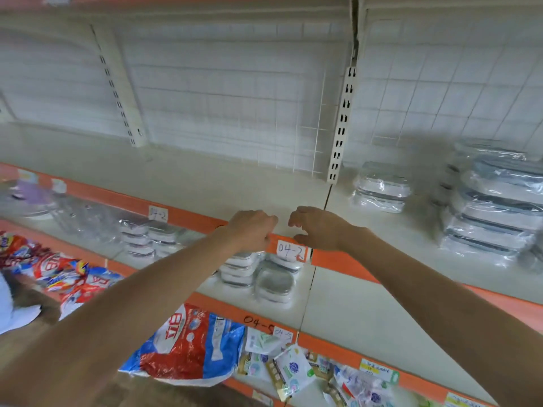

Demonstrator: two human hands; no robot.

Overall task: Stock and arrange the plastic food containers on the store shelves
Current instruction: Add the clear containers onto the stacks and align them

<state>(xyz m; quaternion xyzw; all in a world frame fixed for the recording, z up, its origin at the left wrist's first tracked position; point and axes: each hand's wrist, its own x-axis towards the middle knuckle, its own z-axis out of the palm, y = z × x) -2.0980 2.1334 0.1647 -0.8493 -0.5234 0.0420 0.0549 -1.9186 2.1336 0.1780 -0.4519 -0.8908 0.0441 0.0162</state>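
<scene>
Both hands meet at the centre of the frame, over the orange front edge of the upper shelf. The left hand has its fingers curled down over the orange strip just left of the white tag marked "04-2"; it seems to grip the strip itself, though the fingertips are hidden behind the edge. The right hand hovers just beside it with fingers loosely bent and its grip holding nothing, the thumb near the tag's right end. Neither hand carries a container, so the reach looks aimed at the label or the shelf lip, perhaps to steady or straighten it.

The plastic food containers sit elsewhere: a small wrapped stack at centre right on the same upper shelf, a taller wrapped stack at the far right, and more stacks on the shelf below, directly under the hands. Stacking keeps the lidded boxes compact and squared to the shelf. Detergent bags lie at lower centre.
</scene>
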